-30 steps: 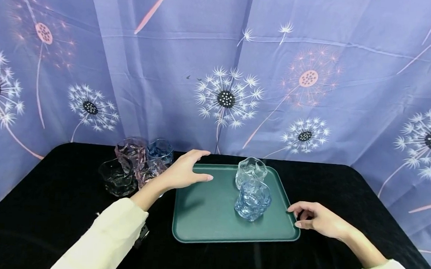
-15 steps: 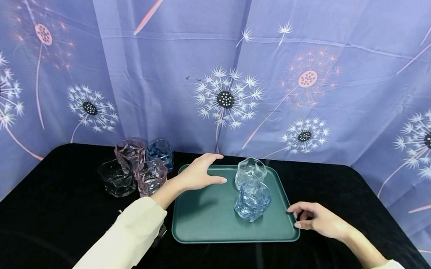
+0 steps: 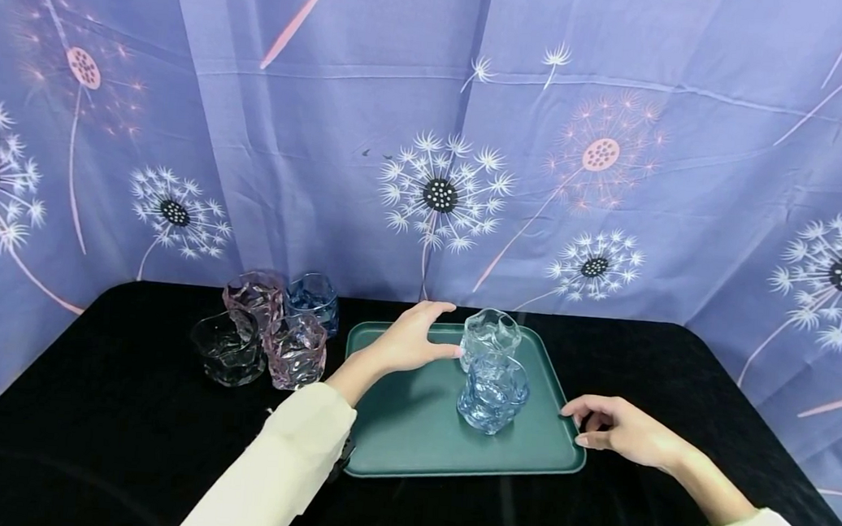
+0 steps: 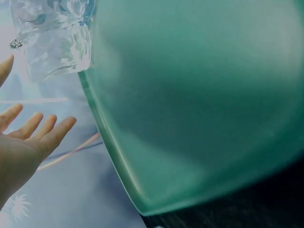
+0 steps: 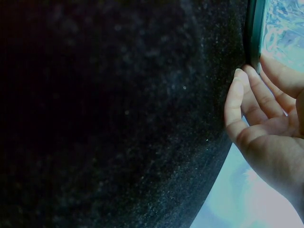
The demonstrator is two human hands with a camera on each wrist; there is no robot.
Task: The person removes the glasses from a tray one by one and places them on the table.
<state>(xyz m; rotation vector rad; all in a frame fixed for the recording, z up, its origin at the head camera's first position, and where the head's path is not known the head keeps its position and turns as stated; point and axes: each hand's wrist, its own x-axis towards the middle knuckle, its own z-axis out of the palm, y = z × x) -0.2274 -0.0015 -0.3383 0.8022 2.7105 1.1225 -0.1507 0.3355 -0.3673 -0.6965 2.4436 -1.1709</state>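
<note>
Above the green tray (image 3: 408,449), my left hand (image 3: 408,339) reaches toward a clear glass (image 3: 488,333) with thumb and fingers spread. In the left wrist view, a gap shows between that hand (image 4: 23,147) and the clear glass (image 4: 57,42). A light blue glass (image 3: 492,394) stands upright on the tray, in front of the clear one. At the tray's right edge my right hand (image 3: 625,428) pinches the rim between thumb and curled fingers. The right wrist view shows that hand (image 5: 270,114) at the tray rim (image 5: 255,38).
Left of the tray, two pink glasses, one at the back (image 3: 256,294) and one in front (image 3: 297,352), stand with a dark blue glass (image 3: 313,300) and a dark-looking transparent glass (image 3: 227,351). A black cloth (image 3: 88,403) covers the table; a patterned curtain (image 3: 328,126) hangs behind.
My left hand has moved right across the tray, from beside the left-hand glasses to close by the clear glass. The right hand has stayed at the tray's edge.
</note>
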